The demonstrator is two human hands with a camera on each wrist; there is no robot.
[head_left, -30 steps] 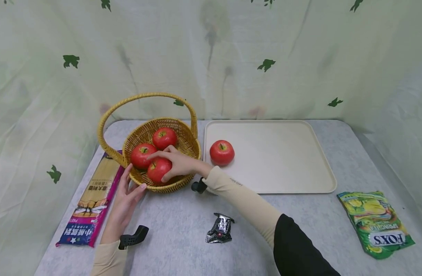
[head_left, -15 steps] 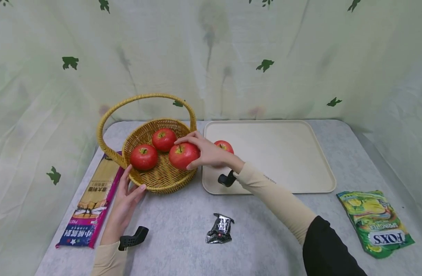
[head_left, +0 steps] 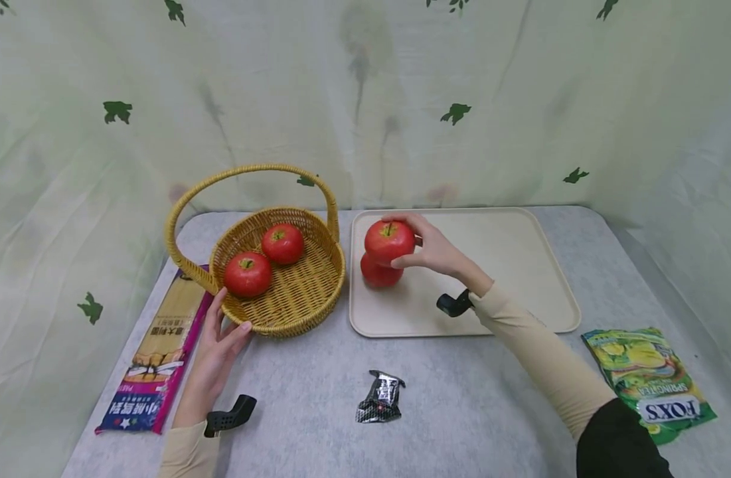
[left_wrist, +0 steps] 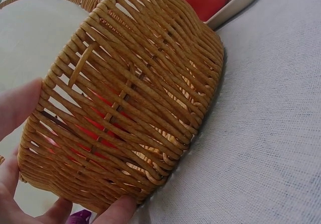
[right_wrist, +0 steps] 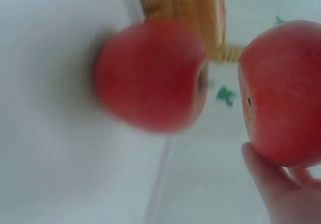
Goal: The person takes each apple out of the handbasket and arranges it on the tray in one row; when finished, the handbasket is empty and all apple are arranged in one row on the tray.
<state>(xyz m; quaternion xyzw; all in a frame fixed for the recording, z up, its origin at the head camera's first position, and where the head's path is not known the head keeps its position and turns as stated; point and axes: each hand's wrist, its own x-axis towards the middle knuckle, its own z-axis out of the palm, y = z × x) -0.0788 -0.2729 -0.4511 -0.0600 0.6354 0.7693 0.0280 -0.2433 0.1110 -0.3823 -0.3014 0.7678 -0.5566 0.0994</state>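
My right hand (head_left: 439, 249) grips a red apple (head_left: 389, 240) above the white tray. A second red apple (head_left: 379, 272) sits on the tray (head_left: 485, 279) at its left side, partly hidden beneath the held one. In the right wrist view the held apple (right_wrist: 286, 93) is apart from the resting apple (right_wrist: 150, 78). My left hand (head_left: 216, 352) holds the near left side of the wicker basket (head_left: 299, 292), with a digit at the rim and others along the woven wall (left_wrist: 130, 98). Two red apples (head_left: 247, 273) lie inside the basket.
A long pasta packet (head_left: 156, 365) lies left of the basket, partly under its edge. A small silver-black wrapped packet (head_left: 381, 397) lies at front centre. A green FOX'S bag (head_left: 652, 378) is at the right, partly covered by my right sleeve. A curtain hangs behind.
My right hand has lifted an apple out of the basket and carried it right, over the tray. The left hand stays at the basket.
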